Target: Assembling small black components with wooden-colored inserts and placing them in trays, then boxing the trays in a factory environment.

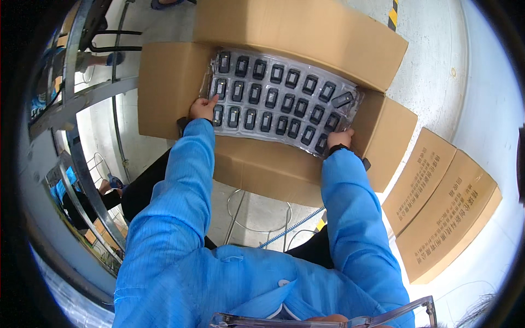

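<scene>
A clear plastic tray (pixel 284 143) with rows of pockets spans the mouth of an open cardboard box (pixel 268 174). Small black rectangular devices (pixel 255 93) fill its pockets; one at the far right end (pixel 343 99) lies askew. My left hand (pixel 203 108) grips the tray's left edge, thumb on top and the other fingers hidden beneath. At the near right corner my right hand (pixel 340 139) is closed round the tray's edge, its fingers partly out of sight. The tray looks slightly bowed between my hands. Whatever lies under it in the box is hidden.
The box flaps (pixel 295 27) stand folded outward on all sides. To the right sits a closed cardboard box (pixel 443 202) with printing. A metal frame (pixel 82 104) rises on the left, with people partly seen beyond it. A coiled blue cord (pixel 290 227) hangs near my lap.
</scene>
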`<state>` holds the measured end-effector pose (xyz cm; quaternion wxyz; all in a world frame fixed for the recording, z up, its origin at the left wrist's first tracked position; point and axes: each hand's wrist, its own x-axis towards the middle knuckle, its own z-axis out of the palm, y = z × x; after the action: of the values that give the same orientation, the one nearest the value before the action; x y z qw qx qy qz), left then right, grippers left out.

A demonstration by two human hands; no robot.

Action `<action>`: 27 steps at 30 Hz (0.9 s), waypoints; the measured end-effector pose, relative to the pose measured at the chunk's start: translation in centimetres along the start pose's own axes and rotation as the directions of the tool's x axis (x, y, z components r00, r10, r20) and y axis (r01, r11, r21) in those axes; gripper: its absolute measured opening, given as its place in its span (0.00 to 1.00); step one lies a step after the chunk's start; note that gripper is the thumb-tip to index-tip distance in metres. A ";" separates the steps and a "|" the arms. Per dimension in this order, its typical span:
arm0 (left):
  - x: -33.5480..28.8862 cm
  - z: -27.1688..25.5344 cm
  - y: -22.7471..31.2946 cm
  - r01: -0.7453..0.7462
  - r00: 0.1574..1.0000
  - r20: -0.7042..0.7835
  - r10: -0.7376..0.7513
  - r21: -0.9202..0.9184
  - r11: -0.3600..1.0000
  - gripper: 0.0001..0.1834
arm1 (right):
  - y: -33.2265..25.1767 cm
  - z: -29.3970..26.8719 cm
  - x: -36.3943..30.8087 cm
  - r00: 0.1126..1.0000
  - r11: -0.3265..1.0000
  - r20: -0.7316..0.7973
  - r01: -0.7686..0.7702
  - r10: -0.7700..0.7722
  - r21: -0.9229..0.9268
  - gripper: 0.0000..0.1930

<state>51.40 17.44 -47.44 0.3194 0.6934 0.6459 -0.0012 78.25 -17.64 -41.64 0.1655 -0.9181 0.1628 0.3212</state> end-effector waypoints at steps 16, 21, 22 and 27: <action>-3.0 8.2 1.4 -0.194 0.956 -0.119 0.269 0.433 0.880 0.48 | 3.2 1.3 0.2 0.921 0.925 -0.127 0.349 -0.368 -0.149 0.43; -2.1 9.1 0.8 -0.180 0.981 0.126 0.149 0.293 0.939 0.59 | 4.2 1.7 -0.3 0.884 0.886 -0.125 0.423 -0.449 -0.190 0.43; -2.2 8.9 0.7 -0.182 0.980 0.129 0.150 0.292 0.939 0.59 | 4.5 1.6 -0.1 0.880 0.873 -0.110 0.431 -0.463 -0.227 0.43; -2.1 7.9 2.6 -0.372 0.810 0.562 -0.166 0.712 0.596 0.76 | 1.4 -1.8 -2.3 0.966 0.838 0.027 0.237 -0.257 -0.491 0.40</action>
<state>56.61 12.15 -51.76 0.1549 0.7644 0.4037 -0.4783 76.95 -19.23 -39.09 -0.0361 -0.9494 -0.0405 0.3094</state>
